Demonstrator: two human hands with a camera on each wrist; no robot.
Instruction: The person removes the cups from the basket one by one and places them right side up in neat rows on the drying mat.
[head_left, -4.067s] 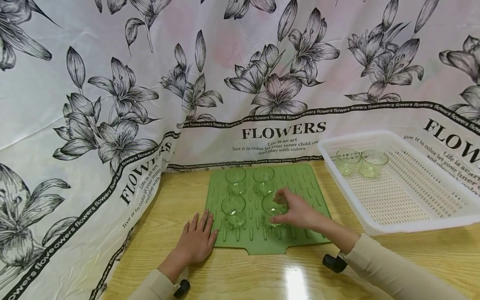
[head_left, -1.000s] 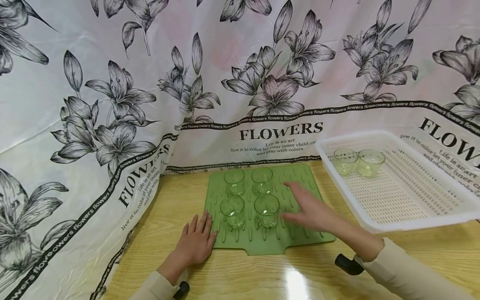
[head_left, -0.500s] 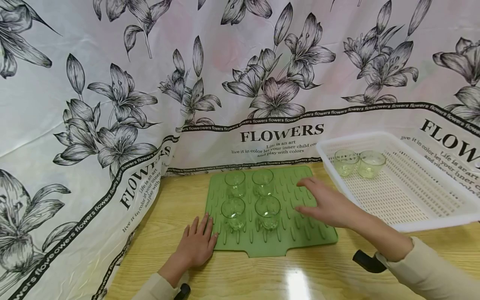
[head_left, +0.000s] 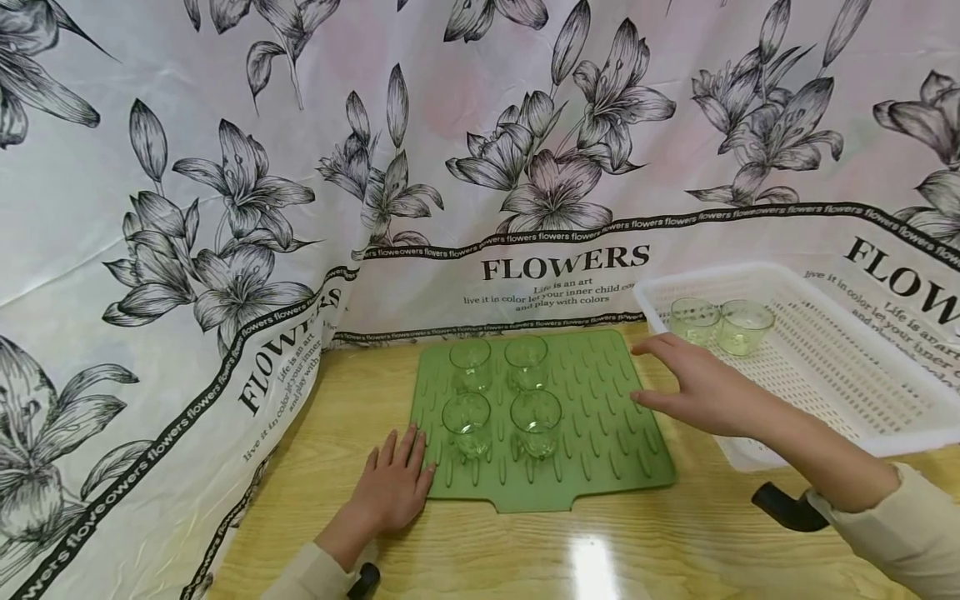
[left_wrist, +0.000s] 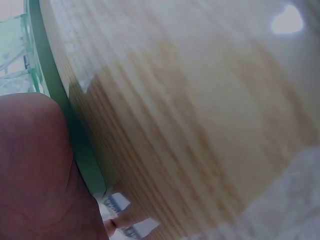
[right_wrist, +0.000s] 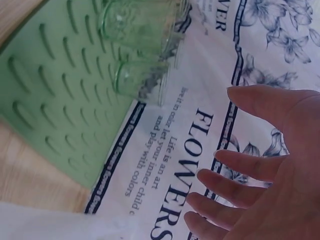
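Observation:
My left hand (head_left: 395,483) lies flat with spread fingers at the left edge of a green drying mat (head_left: 600,433). Over the gap between mat and basket hovers my right hand (head_left: 705,383), thumb and fingers apart, holding nothing. Several clear glasses stand on the mat in two rows: a front right glass (head_left: 536,425), a front left glass (head_left: 467,425), a back right glass (head_left: 527,364) and a back left glass (head_left: 470,364). Two more, a left glass (head_left: 693,320) and a right glass (head_left: 746,327), sit inside a white plastic basket (head_left: 817,375), partly behind my right hand.
The mat and basket rest on a wooden table (head_left: 337,400). Behind them hangs a white cloth (head_left: 555,283) with printed lilies and the word FLOWERS; it also runs along the left side. A light glare shows near the table's front.
The front right glass, gripped by my right hand at first, now stands released on the mat. My right hand has moved right to the basket's near side. My left hand has stayed put.

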